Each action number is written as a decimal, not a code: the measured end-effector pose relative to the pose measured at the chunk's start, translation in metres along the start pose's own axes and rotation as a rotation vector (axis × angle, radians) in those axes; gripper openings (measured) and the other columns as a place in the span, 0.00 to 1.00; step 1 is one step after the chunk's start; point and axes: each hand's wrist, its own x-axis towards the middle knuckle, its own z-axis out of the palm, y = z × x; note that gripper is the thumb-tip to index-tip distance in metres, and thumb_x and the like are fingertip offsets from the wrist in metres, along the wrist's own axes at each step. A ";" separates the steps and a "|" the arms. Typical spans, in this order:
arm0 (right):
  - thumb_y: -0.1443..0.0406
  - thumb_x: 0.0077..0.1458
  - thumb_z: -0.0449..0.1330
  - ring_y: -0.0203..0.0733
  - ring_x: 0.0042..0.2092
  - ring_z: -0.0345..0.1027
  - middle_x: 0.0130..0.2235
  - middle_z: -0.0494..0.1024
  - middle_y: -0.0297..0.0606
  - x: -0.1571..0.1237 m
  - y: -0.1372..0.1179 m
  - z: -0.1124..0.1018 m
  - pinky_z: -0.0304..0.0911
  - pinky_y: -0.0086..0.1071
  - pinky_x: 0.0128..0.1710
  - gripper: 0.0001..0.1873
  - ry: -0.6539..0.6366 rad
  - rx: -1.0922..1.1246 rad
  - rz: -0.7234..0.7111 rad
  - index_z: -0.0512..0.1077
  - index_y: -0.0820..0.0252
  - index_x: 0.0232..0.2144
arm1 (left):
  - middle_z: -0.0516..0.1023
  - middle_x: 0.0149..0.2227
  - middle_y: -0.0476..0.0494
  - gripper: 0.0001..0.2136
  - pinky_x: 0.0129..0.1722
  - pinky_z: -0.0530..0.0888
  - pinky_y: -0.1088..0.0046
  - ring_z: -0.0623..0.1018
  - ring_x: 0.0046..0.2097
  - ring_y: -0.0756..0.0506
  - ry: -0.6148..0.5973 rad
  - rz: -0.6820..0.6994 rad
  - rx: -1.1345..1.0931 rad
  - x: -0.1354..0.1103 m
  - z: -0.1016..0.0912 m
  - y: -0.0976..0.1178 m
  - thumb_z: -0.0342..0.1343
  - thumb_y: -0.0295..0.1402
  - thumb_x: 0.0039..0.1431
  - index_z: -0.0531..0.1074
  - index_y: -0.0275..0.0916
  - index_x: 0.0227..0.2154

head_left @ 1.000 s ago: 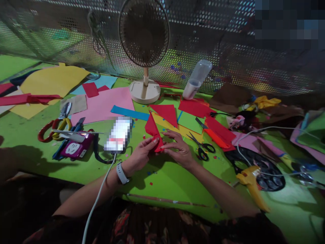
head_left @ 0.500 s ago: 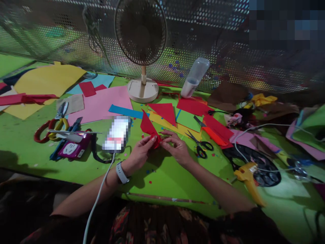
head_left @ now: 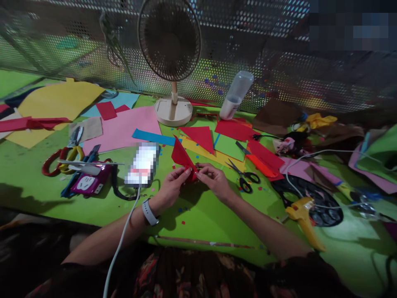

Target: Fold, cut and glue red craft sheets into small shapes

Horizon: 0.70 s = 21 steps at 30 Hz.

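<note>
Between my two hands is a folded piece of red felt or paper (head_left: 180, 155), its pointed end sticking up and away from me. My left hand (head_left: 173, 184) pinches its lower part between thumb and fingers. From the other side, my right hand (head_left: 214, 180) has thumb and forefinger closed on the piece's right edge. Both hands hover just above the green table (head_left: 201, 219). Small black-handled scissors (head_left: 243, 176) lie open to the right of my right hand. Left of my left hand is a lit phone (head_left: 142, 164) with a white cable.
A fan (head_left: 173, 111) and a leaning clear bottle (head_left: 237, 95) stand at the back. On the right are a yellow glue gun (head_left: 305, 219), a black palette (head_left: 328, 207) and an orange cutter (head_left: 263, 165). Red-and-yellow-handled scissors (head_left: 58, 161) and a purple box (head_left: 93, 180) lie left, among coloured sheets.
My right hand's fingers have curled in and now pinch the red piece's edge more closely. My left hand keeps its hold. The view has shifted slightly.
</note>
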 end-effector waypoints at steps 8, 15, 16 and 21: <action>0.58 0.46 0.67 0.39 0.40 0.72 0.39 0.76 0.35 -0.001 0.001 0.003 0.70 0.36 0.44 0.10 -0.012 0.173 0.091 0.73 0.57 0.24 | 0.82 0.33 0.46 0.10 0.39 0.75 0.77 0.78 0.34 0.51 -0.042 -0.009 -0.021 0.000 0.001 0.000 0.69 0.34 0.47 0.80 0.36 0.33; 0.58 0.44 0.69 0.35 0.32 0.72 0.34 0.77 0.32 -0.001 -0.002 0.004 0.71 0.32 0.37 0.12 -0.054 0.309 0.175 0.73 0.58 0.25 | 0.82 0.33 0.47 0.10 0.37 0.77 0.76 0.78 0.34 0.51 -0.037 -0.008 -0.056 0.002 0.000 0.000 0.69 0.34 0.45 0.80 0.37 0.32; 0.58 0.44 0.69 0.35 0.31 0.72 0.32 0.77 0.31 -0.001 -0.003 0.004 0.71 0.32 0.36 0.12 -0.056 0.314 0.183 0.73 0.58 0.25 | 0.81 0.32 0.47 0.11 0.37 0.77 0.76 0.78 0.33 0.51 -0.040 -0.008 -0.050 0.002 0.000 0.000 0.70 0.35 0.45 0.79 0.37 0.31; 0.58 0.43 0.69 0.35 0.30 0.70 0.30 0.76 0.31 0.000 -0.003 0.005 0.69 0.32 0.36 0.11 -0.043 0.298 0.195 0.73 0.58 0.24 | 0.81 0.32 0.47 0.10 0.38 0.76 0.75 0.78 0.33 0.51 -0.042 -0.001 0.005 0.002 -0.002 -0.003 0.69 0.36 0.47 0.79 0.37 0.32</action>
